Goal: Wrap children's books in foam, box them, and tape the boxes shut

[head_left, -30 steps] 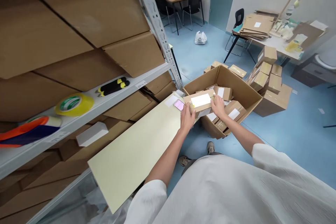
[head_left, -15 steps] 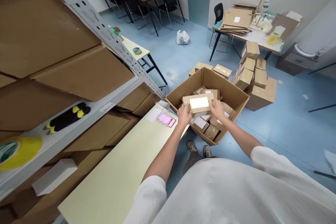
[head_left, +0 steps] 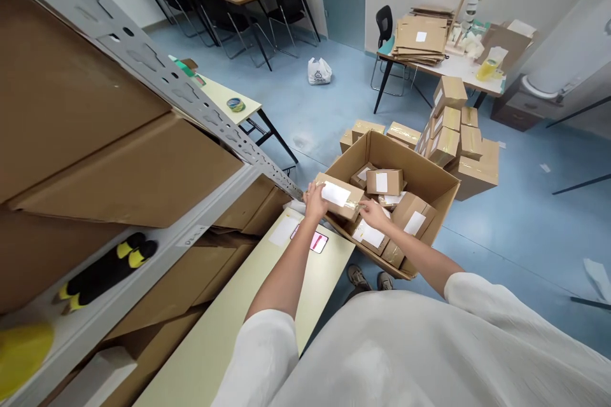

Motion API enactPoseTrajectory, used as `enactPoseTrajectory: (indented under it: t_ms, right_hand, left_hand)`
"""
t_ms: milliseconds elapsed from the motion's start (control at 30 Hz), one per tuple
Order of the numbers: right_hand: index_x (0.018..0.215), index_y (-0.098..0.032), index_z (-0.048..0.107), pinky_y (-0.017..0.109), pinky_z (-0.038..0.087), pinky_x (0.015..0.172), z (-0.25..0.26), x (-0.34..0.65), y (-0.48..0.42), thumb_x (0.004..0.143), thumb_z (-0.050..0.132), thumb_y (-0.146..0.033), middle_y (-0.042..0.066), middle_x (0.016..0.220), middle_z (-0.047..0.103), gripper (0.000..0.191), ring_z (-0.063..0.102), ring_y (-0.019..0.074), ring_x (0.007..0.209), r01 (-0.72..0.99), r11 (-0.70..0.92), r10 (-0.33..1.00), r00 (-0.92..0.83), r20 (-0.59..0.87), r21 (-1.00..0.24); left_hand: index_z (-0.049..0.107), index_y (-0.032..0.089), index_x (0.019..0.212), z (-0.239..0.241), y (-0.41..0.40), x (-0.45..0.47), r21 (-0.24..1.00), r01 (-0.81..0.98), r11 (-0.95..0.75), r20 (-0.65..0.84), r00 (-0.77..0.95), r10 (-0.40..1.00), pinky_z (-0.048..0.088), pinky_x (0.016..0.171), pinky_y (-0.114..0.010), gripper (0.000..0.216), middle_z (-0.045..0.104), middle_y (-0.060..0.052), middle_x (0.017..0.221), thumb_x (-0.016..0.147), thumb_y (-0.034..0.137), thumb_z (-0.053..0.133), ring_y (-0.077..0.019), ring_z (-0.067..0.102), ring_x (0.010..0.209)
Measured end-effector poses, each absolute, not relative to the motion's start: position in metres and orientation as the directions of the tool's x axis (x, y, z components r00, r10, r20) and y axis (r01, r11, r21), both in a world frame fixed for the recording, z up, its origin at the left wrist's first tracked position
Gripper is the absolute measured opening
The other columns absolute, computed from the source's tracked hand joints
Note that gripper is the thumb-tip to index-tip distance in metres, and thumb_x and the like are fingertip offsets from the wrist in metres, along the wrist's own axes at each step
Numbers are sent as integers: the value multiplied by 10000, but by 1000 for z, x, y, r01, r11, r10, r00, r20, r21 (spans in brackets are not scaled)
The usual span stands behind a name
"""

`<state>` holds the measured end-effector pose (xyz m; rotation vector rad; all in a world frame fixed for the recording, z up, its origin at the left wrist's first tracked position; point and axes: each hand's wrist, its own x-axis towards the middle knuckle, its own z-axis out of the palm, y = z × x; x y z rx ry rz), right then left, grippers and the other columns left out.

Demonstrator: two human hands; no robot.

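Both my hands hold a small brown parcel with a white label over the near left corner of a large open cardboard carton. My left hand grips the parcel's left end. Its right end is gripped by my right hand. Several similar labelled parcels lie inside the carton. The carton stands on the blue floor beside the end of a pale yellow table.
A metal shelf rack with flattened cardboard fills the left; black-yellow tools lie on its shelf. A pink-edged phone and a paper lie on the table. Stacked parcels stand beyond the carton. Desks, chairs and a bag stand farther back.
The view swung right and the rack slid left. My hands carried the parcel from above the carton's middle toward its near left corner, tilting it.
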<state>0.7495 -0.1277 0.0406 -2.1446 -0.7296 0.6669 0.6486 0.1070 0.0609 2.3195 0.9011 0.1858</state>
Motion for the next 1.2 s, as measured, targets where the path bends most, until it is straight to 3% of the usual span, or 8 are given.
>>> enactPoseTrajectory:
  t_ms: [233,667,1200]
  right_hand:
    - [1185,-178,798,369,558,1047,43,750,-121,958,560,-121,105,1230,799,334,751,247,1106,392,-575,738,627,-249,-718]
    - [1160,-217,807,382,581,1037,45,739,-158,956,579,-125,79,1236,795,320,754,238,1095,505,-480,833,519,-191,-718]
    - [1176,-208,794,356,574,1036,62,621,-137,947,585,-131,85,1239,788,319,747,212,1042,677,-183,982,155,-105,-713]
  left_hand:
    - [656,249,1429,51,88,625,653,530,-541,-100,769,632,265,1341,-635,729,522,-132,1670,726,69,593,-344,355,1636]
    - [665,242,1432,65,17,575,620,561,-548,-55,728,683,419,1260,-579,552,580,-139,1602,902,157,533,-346,482,1541]
    - [625,250,1478,71,-67,400,646,684,-339,-29,465,885,452,1253,-541,526,589,-127,1604,963,211,523,-319,522,1521]
